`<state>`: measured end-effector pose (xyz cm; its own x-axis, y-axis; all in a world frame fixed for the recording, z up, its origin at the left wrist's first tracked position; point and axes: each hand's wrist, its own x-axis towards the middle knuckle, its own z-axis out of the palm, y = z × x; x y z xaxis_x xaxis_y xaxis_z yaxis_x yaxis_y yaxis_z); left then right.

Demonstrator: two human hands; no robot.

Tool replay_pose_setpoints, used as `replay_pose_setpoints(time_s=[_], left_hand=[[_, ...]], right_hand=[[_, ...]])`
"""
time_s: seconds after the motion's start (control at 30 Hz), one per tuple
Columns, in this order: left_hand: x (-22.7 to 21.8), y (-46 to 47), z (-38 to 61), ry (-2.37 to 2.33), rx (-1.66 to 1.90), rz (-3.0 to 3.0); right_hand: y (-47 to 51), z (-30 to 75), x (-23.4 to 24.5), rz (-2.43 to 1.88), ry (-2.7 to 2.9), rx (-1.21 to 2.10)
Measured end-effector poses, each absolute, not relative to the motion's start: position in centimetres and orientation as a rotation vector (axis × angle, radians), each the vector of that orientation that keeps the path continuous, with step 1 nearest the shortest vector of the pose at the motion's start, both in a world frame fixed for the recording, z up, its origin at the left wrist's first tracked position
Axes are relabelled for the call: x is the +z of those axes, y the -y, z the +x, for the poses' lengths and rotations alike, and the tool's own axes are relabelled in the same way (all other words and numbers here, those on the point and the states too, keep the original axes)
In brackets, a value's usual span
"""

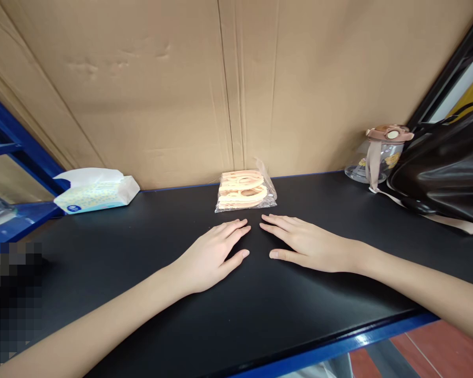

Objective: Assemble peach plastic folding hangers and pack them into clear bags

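Note:
Both hands lie palm down on the black tabletop (228, 320), a short gap between their fingertips. My left hand (215, 255) has its fingers stretched out and its thumb apart, holding nothing. Opposite it, my right hand (305, 243) rests in the same way, also with nothing in it. Just beyond the fingertips is a clear plastic bag (268, 198) with pale, cream-orange flat pieces (242, 188) inside, apart from both hands. What kind of pieces they are I cannot tell.
A tissue pack (98, 194) stands at the back left, one tissue sticking out. At the back right are a clear water bottle (386, 155) with a strap and a dark brown leather-like bag (449, 168). Cardboard (161, 94) walls off the back. A blue edge (339, 349) runs along the front.

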<state>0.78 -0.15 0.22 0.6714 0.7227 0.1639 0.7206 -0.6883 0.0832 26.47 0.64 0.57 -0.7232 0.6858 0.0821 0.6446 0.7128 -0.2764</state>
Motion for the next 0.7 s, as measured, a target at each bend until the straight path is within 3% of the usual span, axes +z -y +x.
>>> replay_pose_setpoints(time_s=[0.7], left_hand=[[0.43,0.48,0.74,-1.172,0.297,2.965]], right_hand=[[-0.15,26.09,0.81,-1.131,2.742,0.29]])
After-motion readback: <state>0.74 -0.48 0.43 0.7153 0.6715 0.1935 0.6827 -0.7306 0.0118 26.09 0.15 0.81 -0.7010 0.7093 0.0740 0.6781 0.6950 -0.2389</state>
